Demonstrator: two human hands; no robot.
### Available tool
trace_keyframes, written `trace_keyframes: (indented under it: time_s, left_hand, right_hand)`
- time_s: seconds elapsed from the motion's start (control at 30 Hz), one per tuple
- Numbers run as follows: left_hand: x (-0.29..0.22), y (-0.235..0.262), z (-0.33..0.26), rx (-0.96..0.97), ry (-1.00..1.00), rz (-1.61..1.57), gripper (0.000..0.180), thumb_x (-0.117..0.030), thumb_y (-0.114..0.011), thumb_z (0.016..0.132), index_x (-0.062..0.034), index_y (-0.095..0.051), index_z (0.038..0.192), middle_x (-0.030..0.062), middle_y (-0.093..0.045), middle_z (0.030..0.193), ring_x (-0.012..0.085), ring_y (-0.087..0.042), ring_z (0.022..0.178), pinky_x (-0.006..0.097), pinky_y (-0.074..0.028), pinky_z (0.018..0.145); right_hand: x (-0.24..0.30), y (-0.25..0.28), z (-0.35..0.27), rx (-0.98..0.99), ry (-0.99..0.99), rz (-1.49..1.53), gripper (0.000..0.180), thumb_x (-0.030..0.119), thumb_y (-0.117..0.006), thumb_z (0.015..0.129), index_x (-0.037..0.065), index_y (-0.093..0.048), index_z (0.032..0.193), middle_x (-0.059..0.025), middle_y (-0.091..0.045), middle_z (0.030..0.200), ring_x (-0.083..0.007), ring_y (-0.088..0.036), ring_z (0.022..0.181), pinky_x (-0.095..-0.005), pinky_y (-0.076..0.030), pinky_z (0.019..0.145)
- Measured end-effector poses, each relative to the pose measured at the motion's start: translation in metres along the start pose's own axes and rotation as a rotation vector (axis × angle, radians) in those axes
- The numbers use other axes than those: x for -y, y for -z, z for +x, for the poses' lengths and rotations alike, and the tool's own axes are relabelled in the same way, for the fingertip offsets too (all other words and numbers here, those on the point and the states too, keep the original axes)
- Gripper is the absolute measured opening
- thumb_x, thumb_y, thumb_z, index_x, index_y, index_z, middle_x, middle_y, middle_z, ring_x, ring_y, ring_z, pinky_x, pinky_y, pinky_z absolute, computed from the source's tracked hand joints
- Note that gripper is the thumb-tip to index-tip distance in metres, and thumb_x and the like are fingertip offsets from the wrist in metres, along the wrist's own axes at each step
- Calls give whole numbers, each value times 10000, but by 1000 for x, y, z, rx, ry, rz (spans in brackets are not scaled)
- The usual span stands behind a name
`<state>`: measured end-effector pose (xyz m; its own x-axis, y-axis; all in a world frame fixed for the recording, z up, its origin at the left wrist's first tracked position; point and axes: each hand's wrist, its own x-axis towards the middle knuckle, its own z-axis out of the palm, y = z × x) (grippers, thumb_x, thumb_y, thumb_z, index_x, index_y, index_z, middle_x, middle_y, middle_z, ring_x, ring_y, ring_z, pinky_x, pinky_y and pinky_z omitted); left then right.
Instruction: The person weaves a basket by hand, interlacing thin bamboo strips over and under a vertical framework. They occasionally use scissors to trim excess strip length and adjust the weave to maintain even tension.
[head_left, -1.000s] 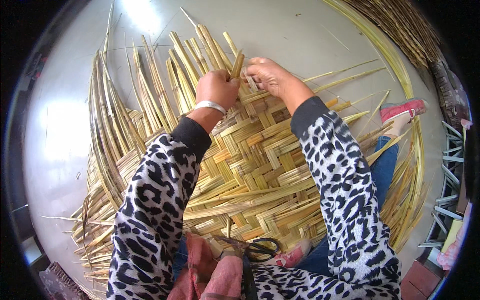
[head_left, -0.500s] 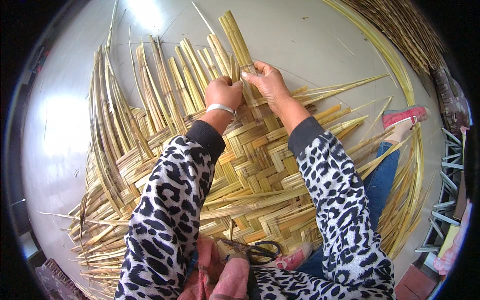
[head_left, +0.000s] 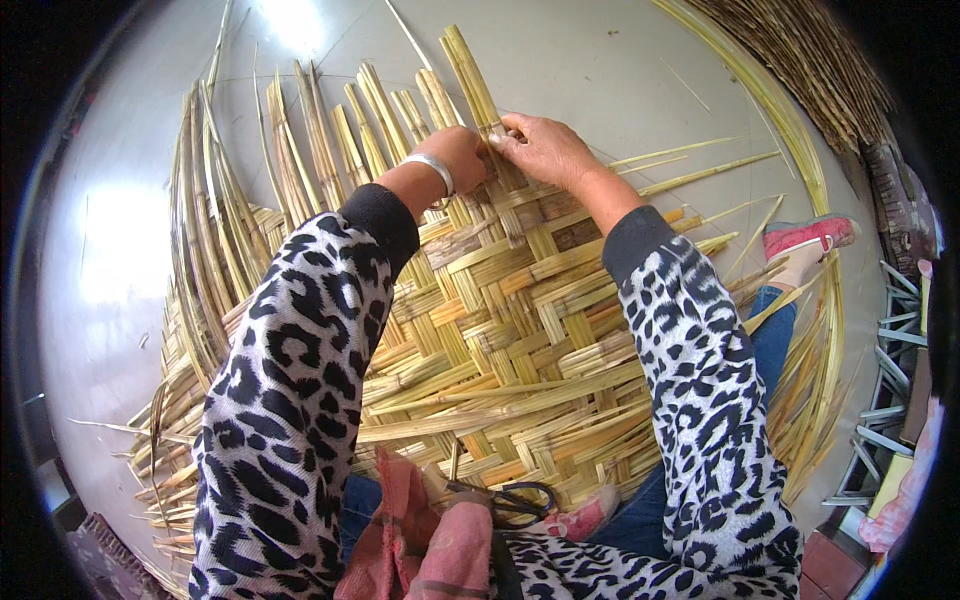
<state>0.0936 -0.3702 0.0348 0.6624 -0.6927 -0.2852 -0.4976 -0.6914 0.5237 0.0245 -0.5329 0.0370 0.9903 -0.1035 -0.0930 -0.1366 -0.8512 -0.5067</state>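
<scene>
A half-woven mat (head_left: 500,330) of flattened, straw-coloured reed strips lies on the floor before me, its far strips sticking out loose. My left hand (head_left: 455,160), with a white bangle at the wrist, is closed at the mat's far edge; its fingertips are mostly hidden. Close beside it, my right hand (head_left: 548,152) pinches an upright bundle of reed strips (head_left: 468,75) between thumb and fingers. Below the hands, a darker crosswise strip (head_left: 455,243) runs through the weave. The scissors (head_left: 525,503) with dark handles lie near my lap, partly under a pink cloth (head_left: 455,550).
Long loose reeds (head_left: 815,420) curve along the right, past my foot in a red shoe (head_left: 810,238). A pile of brown stalks (head_left: 790,60) stands at the far right. A grey metal rack (head_left: 885,400) is at the right edge. Pale tiled floor (head_left: 620,70) surrounds the mat.
My left wrist has swung left and turned, its hand still near the same strips. My right forearm has shifted slightly right and now lies flatter, uncovering more of the dark crosswise strip.
</scene>
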Motion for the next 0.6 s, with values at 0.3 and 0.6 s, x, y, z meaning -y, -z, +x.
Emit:
trace_keyframes:
  time_s: [0.3,0.6]
  left_hand:
    - [-16,-53,-74,-677,-141,42,426,-230,-652,901,-86,-588,1297,122,-634,1247,307,-592,1154,403,-483,953]
    - [-23,-84,-99,-572,-105,294,462,-332,-555,942,-63,-545,1317,96,-511,1359,285,-419,1313,478,-319,1078]
  right_hand:
    - [-24,1,11,245,41,126,399,416,-605,898,28,-694,928,-137,-691,831,-237,-634,763,-388,-497,728]
    - [-12,11,-8,243,33,-86,321,282,-626,875,1,-664,1023,-160,-704,923,-271,-658,851,-377,-504,794]
